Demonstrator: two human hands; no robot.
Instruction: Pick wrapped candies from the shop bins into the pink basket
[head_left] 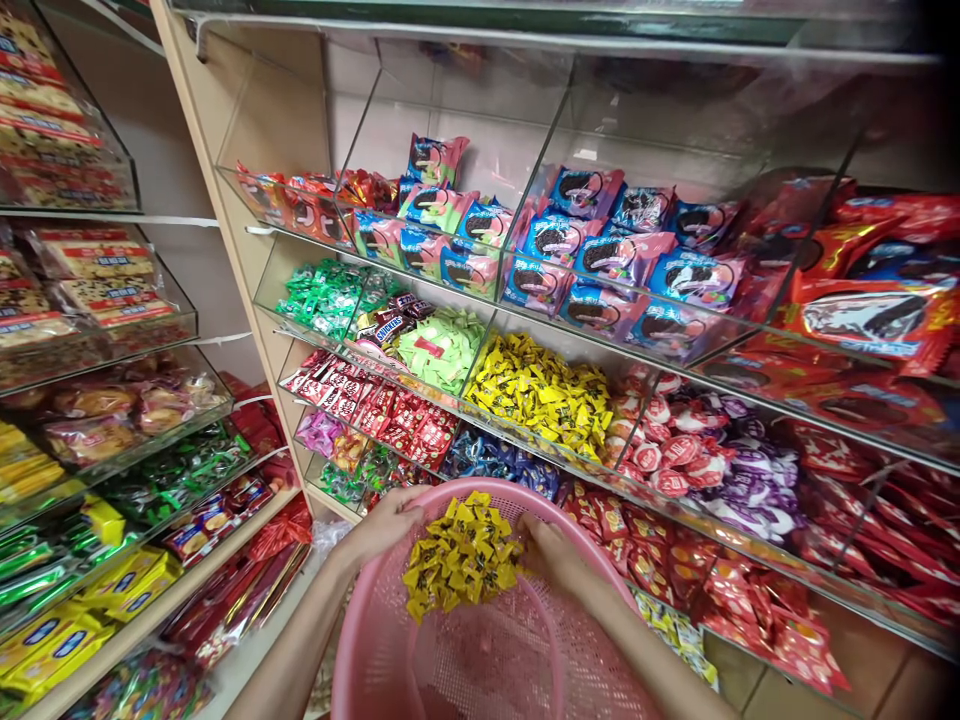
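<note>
A round pink plastic basket (351, 640) with mesh walls is in front of me, below the shelves. My left hand (394, 522) is closed on its rim at the far left side. Inside, toward the far wall, sits a heap of small yellow-wrapped candies (461, 555). My right hand (553, 552) reaches over the basket's right side, its curled fingers against the right edge of that heap. The fingertips are hidden, so what they grip cannot be made out. Similar yellow-wrapped candies (540, 395) fill a clear shelf bin above the basket.
Clear-fronted bins rise ahead, with blue and pink cookie packs (585, 250), green-wrapped candies (322, 295), red packets (375, 405) and purple-and-white candies (757, 475). A wooden upright (225, 220) separates them from the left shelves, which hold yellow packs (56, 650). The bins' edges jut out near the basket.
</note>
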